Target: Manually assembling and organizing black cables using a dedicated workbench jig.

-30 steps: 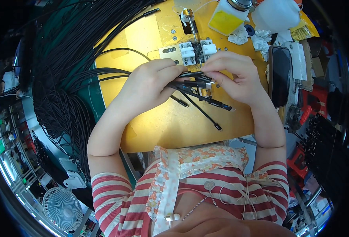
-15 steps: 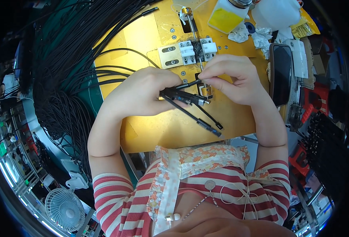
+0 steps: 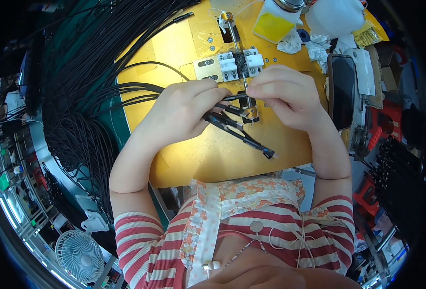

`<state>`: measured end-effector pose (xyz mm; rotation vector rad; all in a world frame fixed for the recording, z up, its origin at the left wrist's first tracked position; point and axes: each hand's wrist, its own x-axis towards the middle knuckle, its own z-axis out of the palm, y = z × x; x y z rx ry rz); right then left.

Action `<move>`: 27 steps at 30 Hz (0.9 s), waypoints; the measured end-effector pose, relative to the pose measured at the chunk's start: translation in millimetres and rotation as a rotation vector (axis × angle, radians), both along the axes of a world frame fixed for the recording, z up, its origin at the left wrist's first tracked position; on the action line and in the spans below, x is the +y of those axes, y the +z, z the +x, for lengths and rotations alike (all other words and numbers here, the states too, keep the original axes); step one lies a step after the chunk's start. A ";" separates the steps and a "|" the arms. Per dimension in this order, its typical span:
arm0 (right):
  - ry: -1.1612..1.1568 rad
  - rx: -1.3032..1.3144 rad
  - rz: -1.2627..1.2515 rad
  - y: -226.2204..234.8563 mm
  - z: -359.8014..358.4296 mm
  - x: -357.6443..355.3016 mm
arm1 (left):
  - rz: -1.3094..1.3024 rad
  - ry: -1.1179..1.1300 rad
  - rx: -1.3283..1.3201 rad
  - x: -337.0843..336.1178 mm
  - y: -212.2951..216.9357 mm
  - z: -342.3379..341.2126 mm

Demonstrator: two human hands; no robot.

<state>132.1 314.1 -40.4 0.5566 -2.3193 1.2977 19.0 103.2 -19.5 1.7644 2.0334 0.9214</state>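
My left hand (image 3: 186, 108) is closed around a bunch of black cables (image 3: 140, 87) over the yellow work plate. Their connector ends (image 3: 239, 132) fan out past my fingers toward the right and toward me. One black connector (image 3: 234, 97) points separately to the right, from between my thumb and fingers. At its tip, my right hand (image 3: 290, 98) pinches with thumb and forefinger; whatever is between them is too small to make out. Just beyond both hands sits a metal fixture with white clamp blocks (image 3: 228, 66) and a thin rod (image 3: 234, 41).
A large heap of black cables (image 3: 78, 130) lies at left. At the far right of the yellow plate (image 3: 189, 166) stand a yellow-labelled bottle (image 3: 276, 21), crumpled tissues (image 3: 319, 48) and a white jug (image 3: 335, 17). A phone (image 3: 342, 91) lies at the right edge.
The bunch of connectors has turned and drawn closer together in my left hand, which has shifted slightly right. My right fingertips have moved slightly right, staying near the connector tip.
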 end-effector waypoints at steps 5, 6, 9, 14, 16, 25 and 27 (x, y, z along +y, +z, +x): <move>-0.051 0.060 0.045 -4.1 -1.9 -3.9 | 0.129 -0.018 0.069 5.8 -19.6 -4.4; -0.055 0.058 0.044 -6.1 -3.3 -2.0 | 0.161 0.047 0.179 8.9 -21.6 -4.3; -0.156 0.013 0.104 -15.1 -11.5 5.9 | 0.181 0.159 0.314 11.6 -32.7 -7.3; -0.292 -0.043 0.154 -29.9 -21.2 10.2 | 0.180 0.152 0.468 15.5 -50.3 -15.6; -0.301 -0.060 0.190 -31.9 -23.0 11.3 | 0.140 0.140 0.452 15.6 -55.8 -17.6; -0.302 -0.058 0.334 -27.7 -20.7 9.3 | 0.122 0.144 0.462 16.4 -54.7 -17.3; -0.297 -0.047 0.364 -25.6 -18.2 8.1 | 0.123 0.145 0.468 16.7 -55.6 -17.0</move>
